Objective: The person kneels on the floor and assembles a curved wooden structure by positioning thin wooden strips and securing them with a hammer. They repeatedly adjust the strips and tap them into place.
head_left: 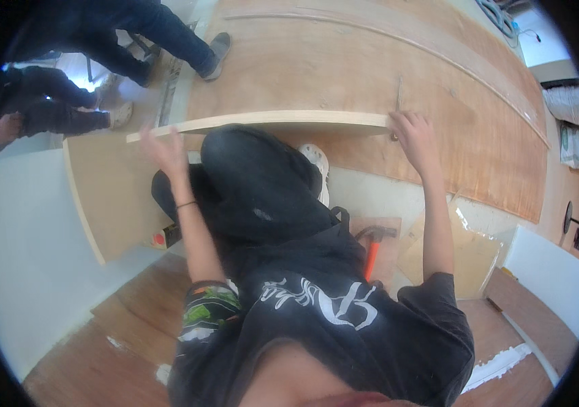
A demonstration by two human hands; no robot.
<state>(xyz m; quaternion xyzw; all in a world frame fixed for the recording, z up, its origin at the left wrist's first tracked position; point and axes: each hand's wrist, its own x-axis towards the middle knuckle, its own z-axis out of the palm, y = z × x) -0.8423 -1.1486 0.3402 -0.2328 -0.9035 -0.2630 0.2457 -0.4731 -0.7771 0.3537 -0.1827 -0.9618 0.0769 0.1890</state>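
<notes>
A long pale wooden board (pixel 269 117) stands on edge across my knees, its light edge facing up. My right hand (pixel 417 139) is at its right end, fingers bent over the corner. Just beyond these fingers shows a thin dark upright thing (pixel 399 91), too small to name. My left hand (pixel 167 152) is near the board's left end, slightly blurred, with thumb and fingers apart. A second tan panel (pixel 116 190) joins or meets the board at the left; the joint is partly hidden by my left hand.
A claw hammer (pixel 372 251) with an orange handle lies right of my lap. A plywood sheet (pixel 479 136) covers the floor ahead. Two people's legs (pixel 188 47) are at the far left. White bags (pixel 577 142) lie at the right, and a white panel (pixel 554 275) stands nearer.
</notes>
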